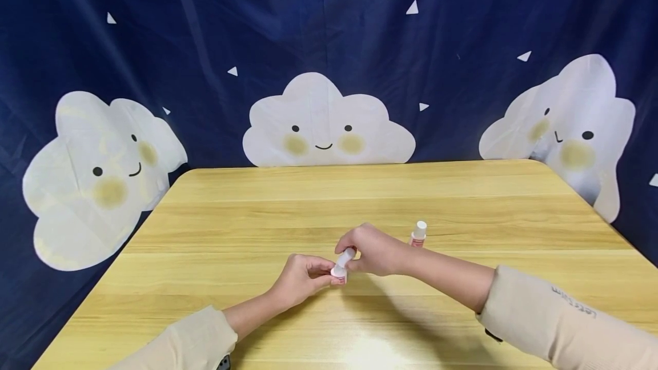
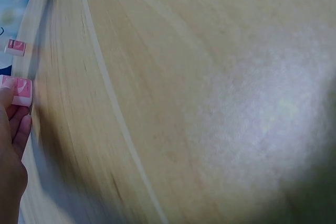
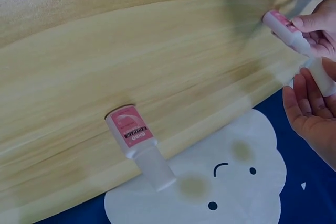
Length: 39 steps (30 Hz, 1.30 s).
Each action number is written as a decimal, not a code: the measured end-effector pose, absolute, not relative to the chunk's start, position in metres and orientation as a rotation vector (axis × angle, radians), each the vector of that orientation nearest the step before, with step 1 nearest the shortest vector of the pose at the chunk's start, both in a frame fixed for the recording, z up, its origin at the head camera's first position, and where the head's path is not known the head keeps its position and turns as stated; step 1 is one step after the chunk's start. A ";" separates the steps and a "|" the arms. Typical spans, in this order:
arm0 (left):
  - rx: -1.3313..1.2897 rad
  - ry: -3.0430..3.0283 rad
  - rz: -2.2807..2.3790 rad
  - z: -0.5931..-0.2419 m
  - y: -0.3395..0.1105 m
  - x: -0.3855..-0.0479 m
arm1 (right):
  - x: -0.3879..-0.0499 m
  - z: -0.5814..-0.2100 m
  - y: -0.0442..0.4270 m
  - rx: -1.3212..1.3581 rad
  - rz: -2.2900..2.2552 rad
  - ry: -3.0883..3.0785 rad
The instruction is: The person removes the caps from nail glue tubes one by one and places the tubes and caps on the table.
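Near the table's middle, a small white bottle with a pink label (image 1: pixel 338 275) is gripped by the left hand (image 1: pixel 298 281), its base on or close to the wood. Just above its neck, the right hand (image 1: pixel 372 249) pinches a white cap (image 1: pixel 345 257) between thumb and fingers, tilted over the bottle top. In the right wrist view the cap (image 3: pixel 321 77) and the held bottle (image 3: pixel 283 30) meet end to end; whether they are joined I cannot tell. The left wrist view shows the left hand (image 2: pixel 13 145) with fingers at the labelled bottle (image 2: pixel 20 92).
A second capped bottle with a pink label (image 1: pixel 418 234) stands upright behind the right forearm, partly hidden by it; the right wrist view shows this bottle (image 3: pixel 131 129) whole. The wooden table (image 1: pixel 360 187) ends at a dark blue curtain (image 1: pixel 288 21) with white smiling clouds.
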State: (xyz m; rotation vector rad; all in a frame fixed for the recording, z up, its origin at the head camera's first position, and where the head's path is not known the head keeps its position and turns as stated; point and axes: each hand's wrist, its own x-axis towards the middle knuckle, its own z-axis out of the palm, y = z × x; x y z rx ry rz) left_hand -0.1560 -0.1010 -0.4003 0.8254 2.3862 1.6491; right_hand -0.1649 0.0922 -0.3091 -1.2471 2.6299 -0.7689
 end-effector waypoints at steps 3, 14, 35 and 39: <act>0.825 2.389 1.652 -0.401 -0.101 -0.156 | -0.164 -0.307 0.093 -1.264 -0.715 2.635; 0.794 2.404 1.638 -0.400 -0.101 -0.156 | -0.161 -0.303 0.093 -1.307 -0.585 2.653; 0.804 2.436 1.599 -0.397 -0.103 -0.155 | -0.161 -0.311 0.110 -1.392 -0.724 2.655; 0.810 2.441 1.597 -0.398 -0.103 -0.155 | -0.160 -0.314 0.114 -1.373 -0.748 2.664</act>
